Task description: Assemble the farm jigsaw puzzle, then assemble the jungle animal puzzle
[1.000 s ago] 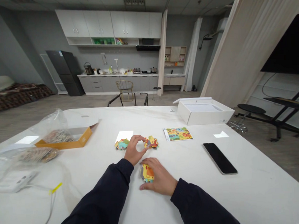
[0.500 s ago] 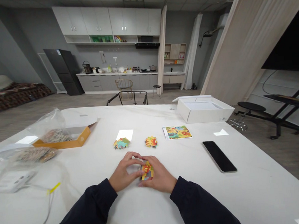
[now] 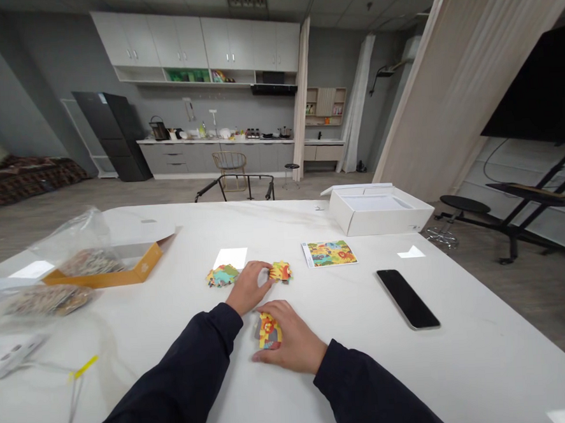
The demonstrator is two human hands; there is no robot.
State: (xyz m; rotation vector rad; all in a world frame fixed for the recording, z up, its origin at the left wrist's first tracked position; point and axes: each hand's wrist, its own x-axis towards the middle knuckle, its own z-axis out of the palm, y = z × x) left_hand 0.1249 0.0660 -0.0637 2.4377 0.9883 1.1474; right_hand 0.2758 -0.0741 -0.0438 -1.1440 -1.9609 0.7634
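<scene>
The right hand (image 3: 290, 342) lies cupped over joined jigsaw pieces (image 3: 268, 332) on the white tabletop (image 3: 464, 366). The left hand (image 3: 246, 289) reaches palm-down, fingers curled, beside a yellow jigsaw cluster (image 3: 281, 272); any pinch cannot be told. A teal jigsaw cluster (image 3: 222, 276) lies just left.

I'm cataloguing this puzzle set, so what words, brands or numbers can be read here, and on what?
No text is legible in this view.
Orange box: small marks on its rim, too small to read.
White box: small print at the front right corner, too blurred to read.
Animal picture card: no readable words.
</scene>
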